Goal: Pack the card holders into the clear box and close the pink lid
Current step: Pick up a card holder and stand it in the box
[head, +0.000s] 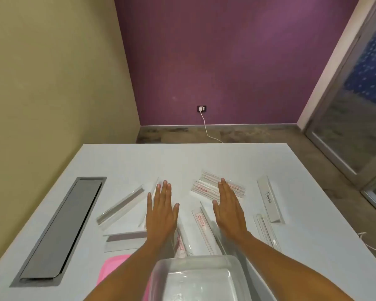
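Several clear card holders lie scattered on the white table (pixel 139 161): one at the left (pixel 121 206), one near the front left (pixel 126 240), a wrapped pile at the back (pixel 206 185), one with writing at the right (pixel 269 199). My left hand (pixel 162 211) and my right hand (pixel 229 210) hover flat over them, fingers spread, holding nothing. The clear box (pixel 195 279) stands empty at the near edge between my forearms. The pink lid (pixel 111 270) lies to its left, partly hidden under my left forearm.
A long grey cable hatch (pixel 59 231) is set into the table at the left. A white cable (pixel 373 248) hangs by the table's right edge. Beyond the table are a purple wall with a socket (pixel 201 108) and a glass door at the right.
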A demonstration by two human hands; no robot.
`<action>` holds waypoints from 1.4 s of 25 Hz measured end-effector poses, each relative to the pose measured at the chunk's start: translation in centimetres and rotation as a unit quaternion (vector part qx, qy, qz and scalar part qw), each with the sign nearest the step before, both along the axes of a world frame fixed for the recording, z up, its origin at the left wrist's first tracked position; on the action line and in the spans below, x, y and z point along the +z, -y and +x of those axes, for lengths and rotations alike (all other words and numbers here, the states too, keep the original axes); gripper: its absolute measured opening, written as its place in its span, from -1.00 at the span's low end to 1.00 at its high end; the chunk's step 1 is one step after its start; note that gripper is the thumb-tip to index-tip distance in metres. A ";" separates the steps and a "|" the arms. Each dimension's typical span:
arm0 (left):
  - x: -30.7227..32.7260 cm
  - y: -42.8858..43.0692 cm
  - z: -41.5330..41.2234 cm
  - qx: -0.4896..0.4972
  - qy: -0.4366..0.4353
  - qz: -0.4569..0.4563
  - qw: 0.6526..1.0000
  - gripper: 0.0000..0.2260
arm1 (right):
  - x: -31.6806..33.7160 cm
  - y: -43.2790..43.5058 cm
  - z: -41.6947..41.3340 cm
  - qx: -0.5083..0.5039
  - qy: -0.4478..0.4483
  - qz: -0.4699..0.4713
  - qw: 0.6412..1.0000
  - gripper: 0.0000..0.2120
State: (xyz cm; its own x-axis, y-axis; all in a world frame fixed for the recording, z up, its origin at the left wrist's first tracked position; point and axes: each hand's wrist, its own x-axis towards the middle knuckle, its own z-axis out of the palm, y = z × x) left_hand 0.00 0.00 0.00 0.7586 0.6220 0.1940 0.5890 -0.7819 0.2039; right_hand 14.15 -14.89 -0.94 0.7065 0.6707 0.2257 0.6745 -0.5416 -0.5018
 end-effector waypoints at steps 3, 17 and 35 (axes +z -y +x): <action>-3.0 -0.3 0.6 -0.002 -0.060 -0.014 0.998 -0.41 | -2.5 -0.3 -0.2 -0.017 -0.073 -0.012 0.997 -0.49; -8.9 -1.1 1.0 -0.074 -0.151 -0.043 0.985 -0.44 | -6.4 -1.2 -0.1 -0.005 -0.047 -0.134 0.990 -0.91; 2.8 1.0 3.0 0.114 0.236 -0.629 0.732 -0.63 | 0.5 0.2 -1.4 0.027 0.270 0.067 0.960 -0.89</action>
